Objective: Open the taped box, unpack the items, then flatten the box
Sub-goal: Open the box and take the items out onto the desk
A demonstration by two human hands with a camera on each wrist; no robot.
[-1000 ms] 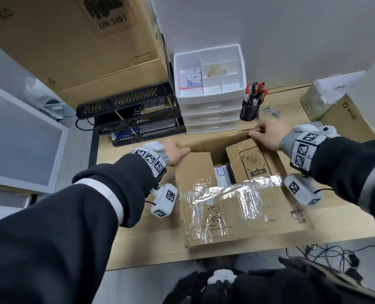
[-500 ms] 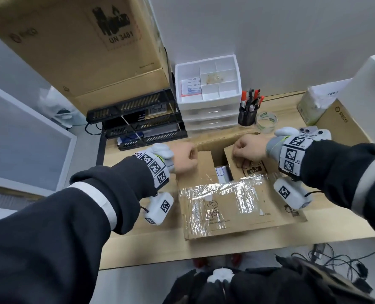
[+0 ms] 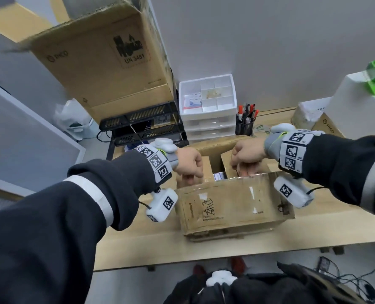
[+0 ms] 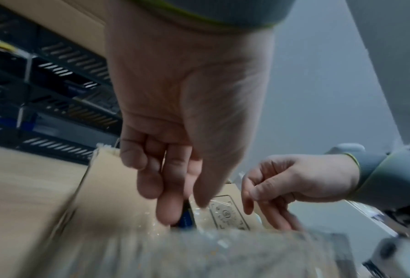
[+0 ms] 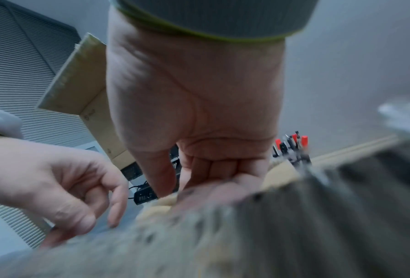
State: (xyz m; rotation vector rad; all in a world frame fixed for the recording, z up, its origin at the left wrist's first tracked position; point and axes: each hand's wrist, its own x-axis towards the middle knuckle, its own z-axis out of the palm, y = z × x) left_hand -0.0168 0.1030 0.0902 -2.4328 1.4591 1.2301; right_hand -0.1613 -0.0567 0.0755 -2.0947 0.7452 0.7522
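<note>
The brown cardboard box point(image 3: 230, 207) sits on the table in front of me. Its near taped flap point(image 4: 223, 250) stands raised and is blurred in both wrist views. My left hand point(image 3: 188, 165) hooks curled fingers behind the flap's top edge on the left. My right hand point(image 3: 245, 156) does the same on the right, its fingertips hidden behind the flap point(image 5: 270, 235). Behind them lie two inner flaps, the right one with a printed stamp point(image 4: 228, 212). A small blue and white item point(image 3: 219, 177) shows in the gap between them.
A white drawer unit point(image 3: 208, 110), a black pen cup point(image 3: 244, 126) and a tape roll point(image 3: 260, 128) stand behind the box. A large carton point(image 3: 107, 62) rests on a black rack point(image 3: 142, 126) at the back left. The table's front edge point(image 3: 226, 253) is close to me.
Both hands came from the box's far side back to the near flap. That taped flap lay flat toward me before and now stands raised.
</note>
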